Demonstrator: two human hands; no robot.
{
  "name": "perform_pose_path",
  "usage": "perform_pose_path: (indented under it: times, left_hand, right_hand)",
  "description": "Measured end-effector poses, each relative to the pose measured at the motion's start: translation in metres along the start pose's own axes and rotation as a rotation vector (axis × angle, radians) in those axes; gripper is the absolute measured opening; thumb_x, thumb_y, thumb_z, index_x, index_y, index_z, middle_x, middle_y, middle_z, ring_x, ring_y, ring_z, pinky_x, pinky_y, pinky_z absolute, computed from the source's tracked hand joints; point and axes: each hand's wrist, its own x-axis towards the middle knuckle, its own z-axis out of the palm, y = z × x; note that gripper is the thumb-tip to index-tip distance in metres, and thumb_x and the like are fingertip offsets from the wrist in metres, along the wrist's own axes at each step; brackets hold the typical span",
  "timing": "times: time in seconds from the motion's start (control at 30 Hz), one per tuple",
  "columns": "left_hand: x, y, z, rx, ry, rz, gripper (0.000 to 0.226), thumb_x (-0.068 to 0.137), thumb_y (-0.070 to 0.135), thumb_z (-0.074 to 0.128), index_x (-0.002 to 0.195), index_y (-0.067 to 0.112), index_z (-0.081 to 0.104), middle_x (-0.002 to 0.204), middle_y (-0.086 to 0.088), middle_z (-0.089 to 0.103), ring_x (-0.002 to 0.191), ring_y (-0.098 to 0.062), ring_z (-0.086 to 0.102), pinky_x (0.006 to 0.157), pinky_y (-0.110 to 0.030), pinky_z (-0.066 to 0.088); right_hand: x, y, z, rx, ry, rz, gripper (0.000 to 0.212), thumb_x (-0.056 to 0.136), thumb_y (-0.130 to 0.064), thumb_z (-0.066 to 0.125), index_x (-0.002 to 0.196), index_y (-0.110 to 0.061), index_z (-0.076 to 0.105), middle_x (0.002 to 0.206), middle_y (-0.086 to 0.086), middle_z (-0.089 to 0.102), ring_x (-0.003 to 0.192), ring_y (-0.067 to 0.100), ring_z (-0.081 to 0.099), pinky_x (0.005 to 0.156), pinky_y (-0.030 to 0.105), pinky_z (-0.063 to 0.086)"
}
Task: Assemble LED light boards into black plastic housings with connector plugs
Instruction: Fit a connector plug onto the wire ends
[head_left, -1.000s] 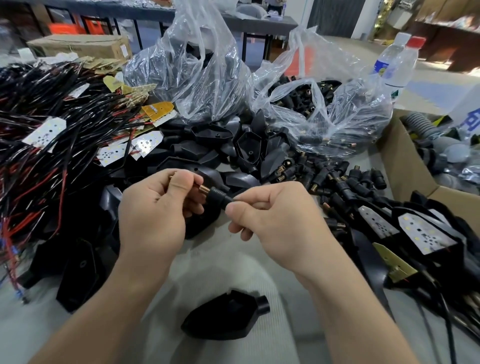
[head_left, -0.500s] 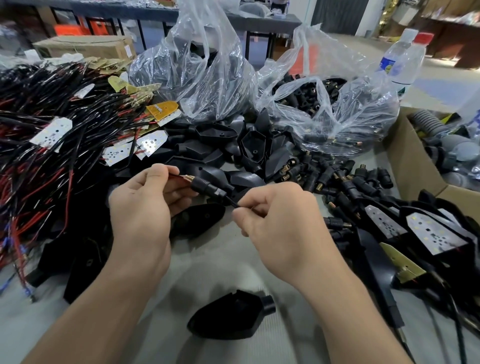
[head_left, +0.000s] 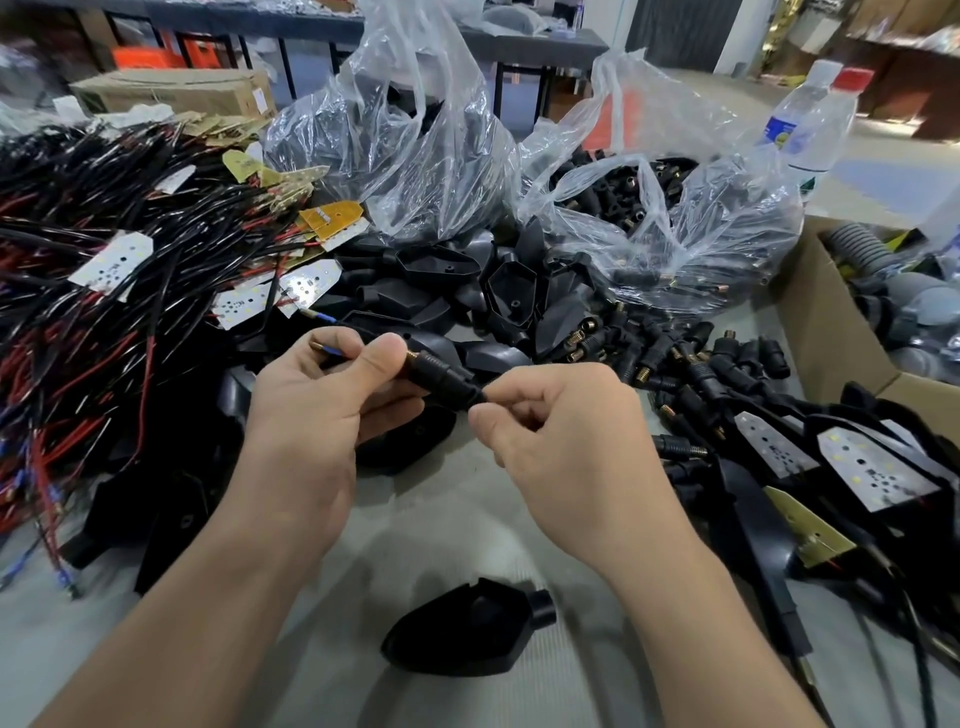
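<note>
A black connector plug with a brass threaded end sits between my two hands above the table. My left hand pinches its brass end together with wire ends that have blue-sleeved tips. My right hand pinches the plug's black tail. A single black plastic housing lies on the grey table in front of me, below both hands. More empty housings are piled behind my hands. White LED boards lie among the wires to the left.
A tangle of black and red wires fills the left. Two clear plastic bags of black parts stand at the back. Loose plugs lie right of centre. Wired LED boards and a cardboard box are at the right; water bottles stand behind.
The blue-tipped wire ends now stick out past my left thumb, and the plug has slid further along the wire toward my right hand. Both hands stay in roughly the same place.
</note>
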Motion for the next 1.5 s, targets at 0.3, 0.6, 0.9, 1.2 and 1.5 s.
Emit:
perform_pose_path:
  times: [0.3,0.6,0.9,1.2,1.5]
  left_hand:
    - [0.002,-0.004,0.001,0.088,0.017,-0.01,0.04,0.07,0.037,0.078,0.106,0.023,0.067,0.078,0.0,0.077,0.064,-0.008,0.071,0.055,-0.018,0.053]
    - [0.006,0.014,-0.015,0.429,0.052,0.241,0.027,0.085,0.007,0.079,0.071,0.029,0.079,0.066,-0.003,0.075,0.046,-0.01,0.065,0.043,-0.017,0.049]
    - [0.025,0.035,-0.047,0.106,0.405,0.22,0.014,0.092,0.012,0.074,0.09,0.025,0.071,0.061,0.009,0.072,0.056,-0.002,0.068,0.057,-0.01,0.051]
    - [-0.013,0.001,-0.006,1.223,0.007,0.907,0.04,0.087,0.032,0.068,0.126,0.023,0.069,0.137,0.002,0.064,0.13,-0.019,0.052,0.119,-0.021,0.025]
    - [-0.022,-0.02,0.008,1.018,-0.137,0.421,0.032,0.078,0.026,0.089,0.098,0.042,0.07,0.088,0.039,0.067,0.091,0.018,0.062,0.077,0.004,0.038]
  right_hand:
    - [0.0,-0.001,0.007,0.003,0.037,-0.063,0.008,0.093,-0.025,0.074,0.087,-0.029,0.077,0.051,-0.012,0.054,0.048,0.006,0.045,0.047,0.02,0.036]
    - [0.002,0.002,0.0,0.001,0.016,-0.004,0.011,0.09,-0.024,0.076,0.081,-0.031,0.075,0.053,-0.01,0.052,0.046,0.006,0.043,0.045,0.019,0.035]
    - [0.004,0.01,-0.019,-0.173,0.133,0.03,0.015,0.081,-0.021,0.082,0.083,-0.036,0.078,0.071,-0.019,0.069,0.076,-0.008,0.063,0.064,0.004,0.045]
    - [0.004,0.003,0.002,-0.271,0.236,-0.053,0.028,0.076,-0.014,0.082,0.09,-0.037,0.078,0.074,-0.016,0.07,0.073,0.006,0.063,0.071,0.022,0.054]
    - [0.005,0.015,-0.013,-0.376,0.057,0.035,0.056,0.08,-0.014,0.076,0.126,-0.043,0.062,0.092,-0.018,0.067,0.082,0.006,0.06,0.076,0.024,0.049]
